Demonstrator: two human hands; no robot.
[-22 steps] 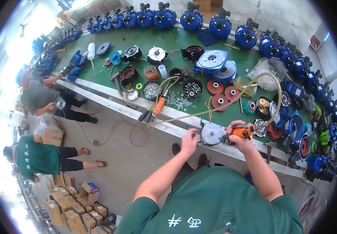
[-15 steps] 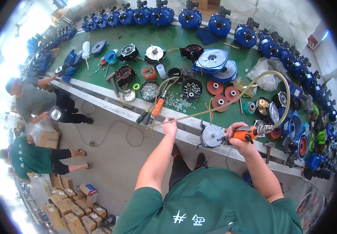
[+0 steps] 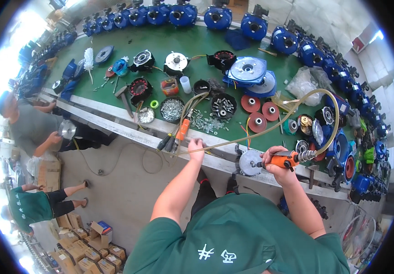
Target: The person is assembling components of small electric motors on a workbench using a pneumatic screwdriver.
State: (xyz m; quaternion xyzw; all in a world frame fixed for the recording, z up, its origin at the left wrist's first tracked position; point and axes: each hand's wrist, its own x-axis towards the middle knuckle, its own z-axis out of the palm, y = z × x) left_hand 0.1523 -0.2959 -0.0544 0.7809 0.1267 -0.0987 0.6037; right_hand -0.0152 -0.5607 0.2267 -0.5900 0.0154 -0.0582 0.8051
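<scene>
My right hand (image 3: 279,165) is wrapped round an orange air screwdriver (image 3: 284,159) lying nearly sideways. Its tip reaches the face of a grey round motor (image 3: 250,162) at the bench's front edge. From the tool's back end a yellowish air hose (image 3: 331,132) loops up, then crosses left over the bench. My left hand (image 3: 196,150) is at the front rail, fingers curled in, close to that hose. What those fingers hold, if anything, is too small to tell. Left of it lies a second orange power driver (image 3: 183,129) beside dark-handled screwdrivers (image 3: 164,142).
Bowls of screws (image 3: 172,109), loose washers (image 3: 204,122), red discs (image 3: 257,122) and a hammer (image 3: 124,99) lie on the green bench (image 3: 160,41). Blue pump housings (image 3: 217,18) line its far side. Two people stand at left, one holding a metal disc (image 3: 67,129). Cartons (image 3: 87,251) are stacked below.
The view has shifted a little. My left hand's fingers have curled in further near the rail; the driver's tip stays at the motor. The person with the disc has turned and the disc has swung.
</scene>
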